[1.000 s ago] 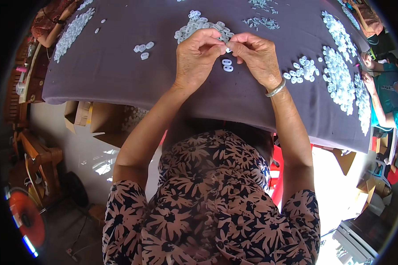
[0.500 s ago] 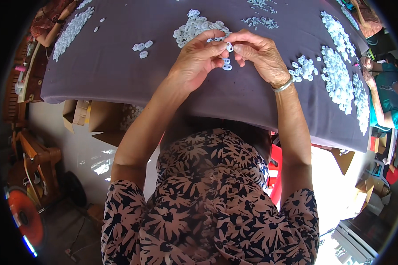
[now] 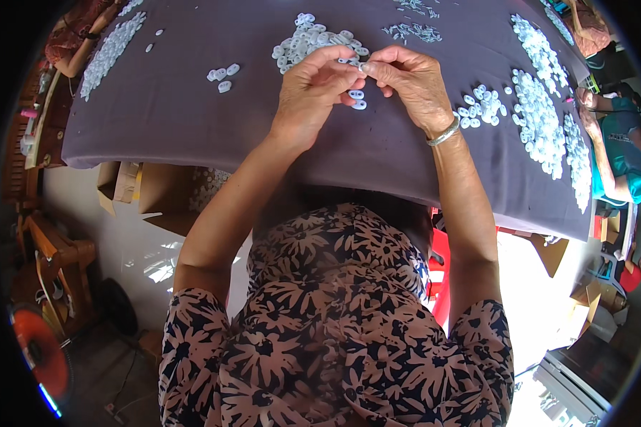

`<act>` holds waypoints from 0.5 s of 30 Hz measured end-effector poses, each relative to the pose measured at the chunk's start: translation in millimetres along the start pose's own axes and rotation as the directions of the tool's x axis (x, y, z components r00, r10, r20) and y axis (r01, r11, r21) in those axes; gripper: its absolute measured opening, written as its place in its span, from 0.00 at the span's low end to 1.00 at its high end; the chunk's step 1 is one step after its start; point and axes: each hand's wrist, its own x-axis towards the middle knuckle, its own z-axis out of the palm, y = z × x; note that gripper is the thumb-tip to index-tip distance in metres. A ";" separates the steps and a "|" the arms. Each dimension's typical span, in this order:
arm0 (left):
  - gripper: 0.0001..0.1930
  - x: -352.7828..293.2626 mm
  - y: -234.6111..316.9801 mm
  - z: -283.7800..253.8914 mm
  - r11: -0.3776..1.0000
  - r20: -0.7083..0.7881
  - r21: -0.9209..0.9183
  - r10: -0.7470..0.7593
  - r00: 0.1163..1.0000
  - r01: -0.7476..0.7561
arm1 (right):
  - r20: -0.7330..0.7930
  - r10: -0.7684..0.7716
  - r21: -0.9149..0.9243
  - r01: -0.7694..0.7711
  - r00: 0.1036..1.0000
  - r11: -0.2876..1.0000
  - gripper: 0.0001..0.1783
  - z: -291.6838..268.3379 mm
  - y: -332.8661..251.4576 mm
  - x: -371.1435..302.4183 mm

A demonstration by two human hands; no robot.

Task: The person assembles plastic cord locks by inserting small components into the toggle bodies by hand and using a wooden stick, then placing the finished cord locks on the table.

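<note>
My left hand (image 3: pixel 312 96) and my right hand (image 3: pixel 410 85) meet above the dark tablecloth, fingertips pinched together. Between them is a small white plastic piece (image 3: pixel 362 68), mostly covered by the fingers. Just below the fingertips, two white oval pieces with dark holes (image 3: pixel 358 99) lie on the cloth. Behind my left hand spreads a pile of similar white oval pieces (image 3: pixel 306 44). A smaller cluster of white pieces (image 3: pixel 481 105) lies right of my right wrist, which wears a silver bracelet (image 3: pixel 445 132).
Small thin pieces (image 3: pixel 413 33) lie scattered at the far side. Big white heaps (image 3: pixel 538 107) cover the table's right side, another heap (image 3: pixel 114 53) the far left. Several loose pieces (image 3: pixel 224 73) sit left of my hands. Co-workers sit at both sides. A cardboard box (image 3: pixel 165 188) stands below the table edge.
Both hands stay together, turning the small piece slightly; my fingers now cover more of it. The whole view has shifted a little.
</note>
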 end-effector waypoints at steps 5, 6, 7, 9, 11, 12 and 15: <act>0.14 1.5 0.5 -5.5 0.915 0.137 0.345 0.174 0.975 -0.211 | 0.109 0.100 -0.135 -0.085 0.989 0.987 0.08 -8.0 -6.5 -1.7; 0.14 1.8 -0.4 -6.1 0.915 0.136 0.344 0.173 0.975 -0.211 | 0.146 0.116 -0.130 -0.097 0.982 0.987 0.08 -8.6 -5.9 -1.8; 0.14 1.8 -1.4 -6.9 0.921 0.136 0.327 0.174 0.975 -0.210 | 0.147 0.118 -0.130 -0.099 0.982 0.987 0.08 -8.0 -6.2 -2.2; 0.15 1.5 -2.5 -7.9 0.928 0.134 0.311 0.173 0.976 -0.207 | 0.163 0.119 -0.179 -0.089 0.979 0.980 0.08 -6.8 -8.1 -2.9; 0.14 1.5 -3.3 -8.4 0.920 0.098 0.338 0.174 0.980 -0.197 | 0.169 0.120 -0.153 -0.094 0.978 0.984 0.09 -7.0 -10.1 -4.2; 0.14 1.9 -3.6 -8.6 0.921 0.097 0.337 0.173 0.980 -0.196 | 0.174 0.119 -0.127 -0.098 0.978 0.987 0.09 -7.5 -10.4 -4.8; 0.15 2.4 -3.9 -8.3 0.929 0.094 0.305 0.191 0.977 -0.211 | 0.197 0.125 -0.075 -0.112 0.972 0.991 0.10 -10.0 -7.1 -4.4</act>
